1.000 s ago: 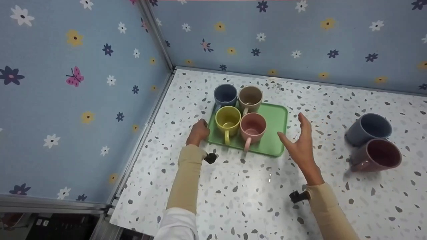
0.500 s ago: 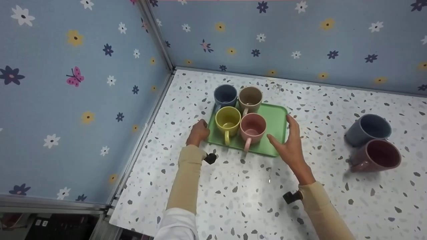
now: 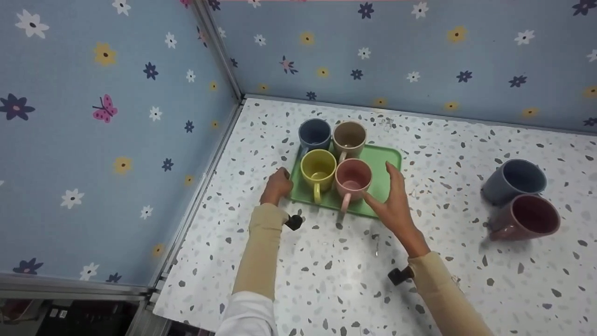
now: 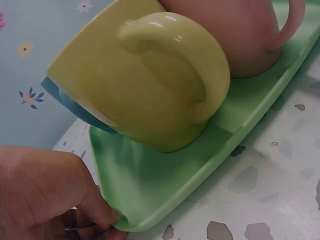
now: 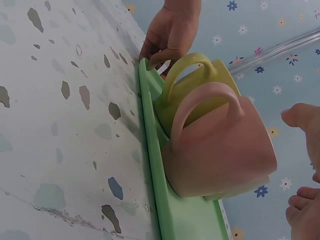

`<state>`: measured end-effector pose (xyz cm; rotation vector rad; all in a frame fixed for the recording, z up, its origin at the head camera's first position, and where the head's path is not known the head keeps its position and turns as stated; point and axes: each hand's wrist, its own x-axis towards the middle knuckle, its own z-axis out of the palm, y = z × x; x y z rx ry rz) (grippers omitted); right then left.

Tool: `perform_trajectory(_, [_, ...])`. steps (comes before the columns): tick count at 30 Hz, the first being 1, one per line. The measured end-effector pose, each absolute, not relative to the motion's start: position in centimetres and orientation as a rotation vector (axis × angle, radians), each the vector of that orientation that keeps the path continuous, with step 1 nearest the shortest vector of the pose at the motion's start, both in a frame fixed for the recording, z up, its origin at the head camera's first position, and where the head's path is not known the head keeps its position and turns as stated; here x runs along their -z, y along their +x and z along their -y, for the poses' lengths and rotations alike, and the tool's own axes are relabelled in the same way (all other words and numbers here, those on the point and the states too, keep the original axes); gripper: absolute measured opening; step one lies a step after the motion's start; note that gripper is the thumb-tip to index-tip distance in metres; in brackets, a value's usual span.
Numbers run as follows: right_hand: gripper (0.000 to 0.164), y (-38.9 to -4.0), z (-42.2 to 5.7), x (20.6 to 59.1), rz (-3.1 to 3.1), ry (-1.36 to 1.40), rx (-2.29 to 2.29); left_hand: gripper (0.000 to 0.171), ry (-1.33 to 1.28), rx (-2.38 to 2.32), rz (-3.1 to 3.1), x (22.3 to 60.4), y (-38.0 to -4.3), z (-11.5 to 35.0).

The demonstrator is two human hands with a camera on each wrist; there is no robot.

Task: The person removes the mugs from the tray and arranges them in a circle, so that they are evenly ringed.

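My left hand (image 3: 278, 183) pinches the near left corner of a green tray (image 3: 381, 156), thumb on the rim in the left wrist view. On the tray stand a yellow mug (image 4: 120, 80) and a pink mug (image 5: 220, 150) in front, a blue mug (image 3: 315, 133) and a beige mug (image 3: 350, 135) behind. My right hand (image 3: 395, 207) is over the tray's right part beside the pink mug, thumb and fingers spread wide. In the right wrist view its fingertips (image 5: 295, 116) show apart from that mug, with nothing held.
To the right on the speckled table (image 3: 326, 280), a blue-grey mug (image 3: 499, 184) and a dark red mug (image 3: 515, 224) stand close together. Flower-patterned panels (image 3: 401, 56) rise behind the table and on its left.
My right hand has moved left from outside the tray's right edge to beside the pink mug. The left hand, tray and mugs have stayed in place.
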<state>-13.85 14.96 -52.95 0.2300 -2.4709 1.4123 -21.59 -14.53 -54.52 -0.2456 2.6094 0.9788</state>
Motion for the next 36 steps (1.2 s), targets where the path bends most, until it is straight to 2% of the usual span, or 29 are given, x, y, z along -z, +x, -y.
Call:
perform_trajectory(10, [0.092,-14.5,-13.6,54.1,2.516,0.233,-1.434,0.027,-0.276,-0.98,-2.563,54.4,-21.7,14.5])
perform_trajectory(24, [0.084,-15.9,-11.5,54.7,2.445,0.313,-1.506,0.027,-0.272,-0.98,-2.571,54.3,-21.6,14.5])
perform_trajectory(36, [0.094,-15.9,-11.7,55.0,2.466,0.238,-1.557,0.023,-0.279,-0.989,-2.557,54.5,-21.7,14.4])
